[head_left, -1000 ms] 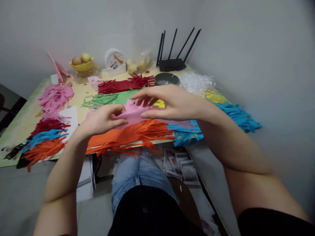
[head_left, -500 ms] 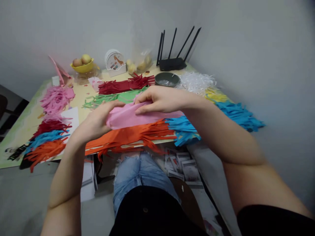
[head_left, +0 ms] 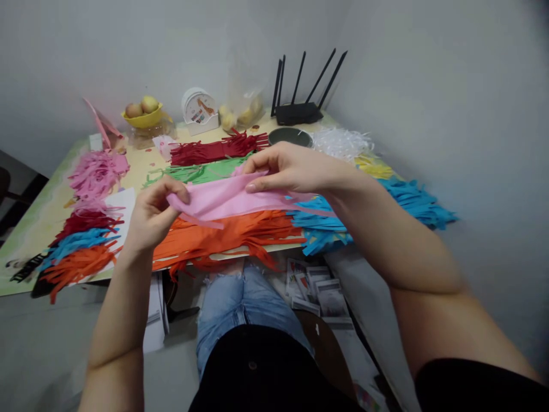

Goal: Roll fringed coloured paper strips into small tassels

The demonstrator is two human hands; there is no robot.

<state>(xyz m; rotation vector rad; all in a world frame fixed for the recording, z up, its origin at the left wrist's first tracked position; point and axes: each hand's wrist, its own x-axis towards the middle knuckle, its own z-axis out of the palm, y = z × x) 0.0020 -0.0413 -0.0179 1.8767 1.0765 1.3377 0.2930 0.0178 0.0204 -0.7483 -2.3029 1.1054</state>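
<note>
I am holding a pink sheet (head_left: 223, 199) between both hands, lifted just above the near edge of the desk (head_left: 141, 163). My left hand (head_left: 151, 214) is pinching its left end, thumb on top and fingers curled beneath, the grip closed on the paper. My right hand (head_left: 295, 169) is pinching the upper right edge between thumb and fingertips, likewise closed on the sheet. The sheet is sagging and creasing between the two grips, with thin cut strips trailing to the right, so I am judging it light, limp and easy to tear; holding it at the uncut band near each end looks the safest way, and the fringe should not be pulled.

Directly under the sheet an orange fringe (head_left: 223, 234) is lying on the desk, its strips hanging over the edge. Blue fringe (head_left: 321, 226) is lying just right of it, green fringe (head_left: 197, 170) and dark red fringe (head_left: 214, 150) behind it. A pink heap (head_left: 96, 171) is sitting at the left, white shreds (head_left: 341, 142) at the far right. A router (head_left: 298, 111), a dark bowl (head_left: 289, 136) and a yellow bowl (head_left: 143, 117) of fruit are standing at the back.
</note>
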